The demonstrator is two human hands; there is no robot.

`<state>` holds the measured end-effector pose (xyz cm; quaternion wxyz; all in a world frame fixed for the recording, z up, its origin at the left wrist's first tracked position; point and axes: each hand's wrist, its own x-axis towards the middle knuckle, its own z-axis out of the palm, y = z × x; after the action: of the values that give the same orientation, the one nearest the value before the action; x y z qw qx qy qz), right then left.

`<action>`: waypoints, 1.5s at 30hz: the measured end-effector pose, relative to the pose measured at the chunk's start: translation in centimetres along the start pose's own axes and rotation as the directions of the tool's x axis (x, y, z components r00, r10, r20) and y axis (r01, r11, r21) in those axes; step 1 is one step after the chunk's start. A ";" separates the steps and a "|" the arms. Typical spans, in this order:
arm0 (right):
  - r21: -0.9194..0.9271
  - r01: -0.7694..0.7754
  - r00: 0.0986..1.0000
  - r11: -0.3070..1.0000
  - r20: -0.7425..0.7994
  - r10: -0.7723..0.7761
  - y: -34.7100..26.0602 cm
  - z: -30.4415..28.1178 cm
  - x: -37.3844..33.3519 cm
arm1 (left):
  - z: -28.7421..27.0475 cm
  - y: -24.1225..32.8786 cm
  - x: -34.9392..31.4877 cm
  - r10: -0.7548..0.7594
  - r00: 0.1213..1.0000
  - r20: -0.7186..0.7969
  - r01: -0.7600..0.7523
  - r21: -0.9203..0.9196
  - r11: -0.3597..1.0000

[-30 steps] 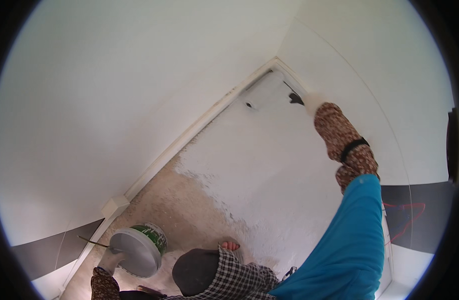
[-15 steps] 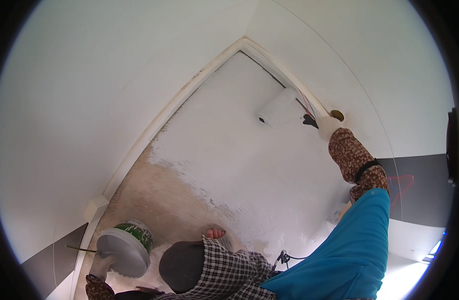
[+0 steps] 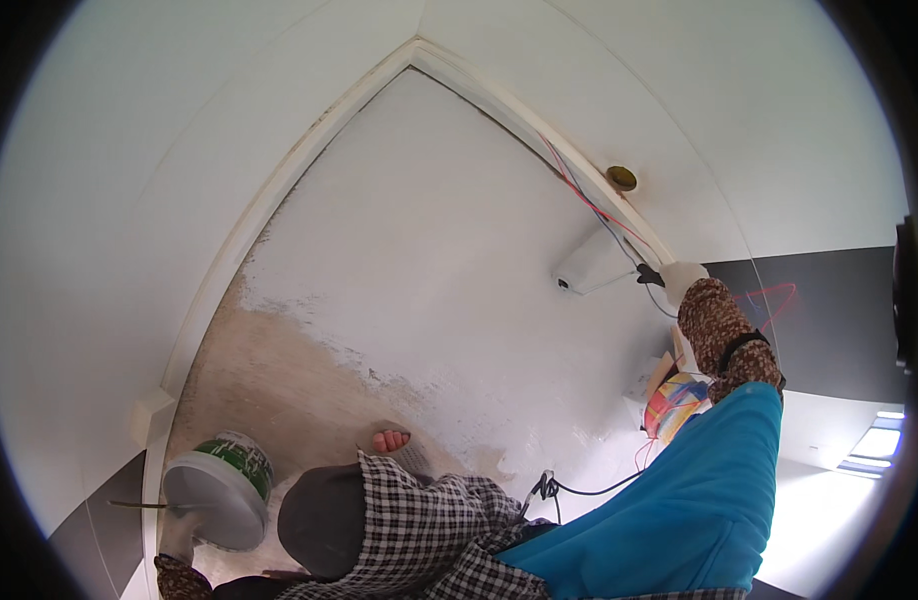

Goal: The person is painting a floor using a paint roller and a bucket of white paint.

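My right hand (image 3: 684, 282), in a pale glove, is wrapped round the black handle (image 3: 650, 274) of a paint roller. The white roller sleeve (image 3: 585, 263) lies on the pale-coated floor (image 3: 409, 220) near the right-hand wall. At the lower left, my left hand (image 3: 179, 535), also gloved, is at the rim of a white and green bucket (image 3: 247, 462); its fingers are partly hidden. A thin stick (image 3: 137, 504) juts out past the bucket's left rim. Grey shows inside the bucket.
Red and blue wires (image 3: 591, 205) run along the right skirting, below a round wall hole (image 3: 622, 179). A colourful bag-like thing (image 3: 674, 405) and a black cable (image 3: 599, 490) lie at the right. Brownish uncoated floor (image 3: 269, 370) borders the left wall. Checked cloth (image 3: 429, 530) covers my leg.
The roller has come back along the right wall toward me, with my right hand on it. The view has shifted, baring more of the wires and the colourful bag-like thing.
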<state>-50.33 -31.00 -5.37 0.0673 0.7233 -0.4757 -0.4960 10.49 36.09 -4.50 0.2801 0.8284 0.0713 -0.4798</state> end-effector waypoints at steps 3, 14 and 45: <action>-0.057 -0.023 1.000 0.998 -0.005 0.022 1.2 0.2 -0.4 | -0.3 -0.7 0.5 -0.028 1.000 0.011 0.027 0.073 0.997; -0.161 0.112 0.975 0.981 -0.173 -0.139 0.7 -1.5 1.7 | 0.7 0.0 -0.6 0.056 0.998 -0.030 -0.056 -0.015 0.998; 0.000 0.396 0.767 0.918 -0.550 -0.331 -12.7 -11.0 5.6 | -0.6 -1.3 0.2 0.053 0.998 0.013 -0.054 0.025 0.998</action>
<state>-33.57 -32.46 -10.76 0.0590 0.9140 -0.3161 -0.2474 10.48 37.49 -4.94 0.2827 0.8305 0.0411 -0.4782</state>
